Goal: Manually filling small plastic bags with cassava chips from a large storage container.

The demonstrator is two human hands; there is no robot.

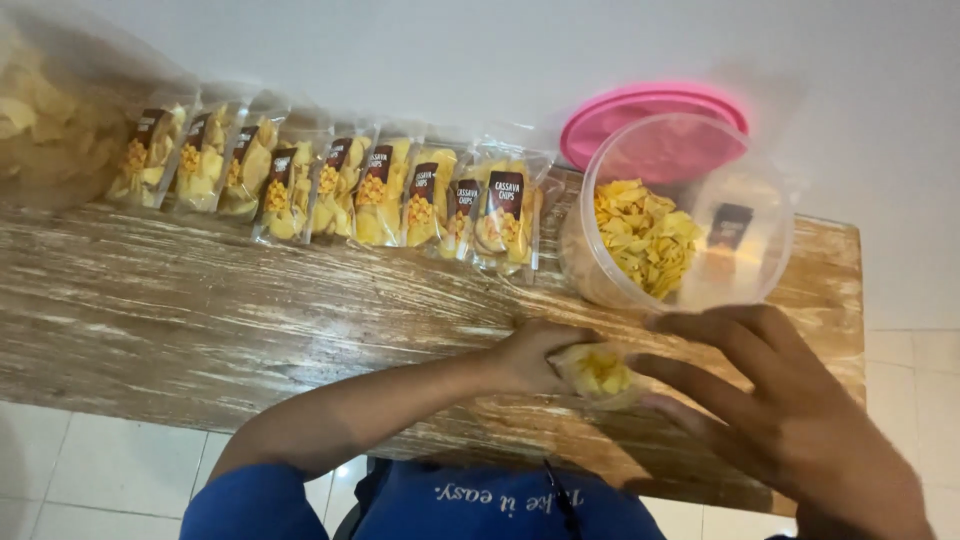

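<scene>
My left hand [535, 355] and my right hand [770, 400] both hold a small clear bag of yellow chips [600, 373] just above the wooden table [200, 320]. The left hand grips the bag's left side; the right hand's fingers close on its right side. Right behind the hands stands a clear round tub [690, 215], tilted toward me, partly filled with loose yellow chips [645, 235]. A dark label lies inside the tub against its wall.
A row of several filled chip bags with dark labels [380, 190] leans against the white wall. A pink lid [650, 115] lies behind the tub. A big clear bag of chips [50, 130] sits far left. White floor tiles show below the table edge.
</scene>
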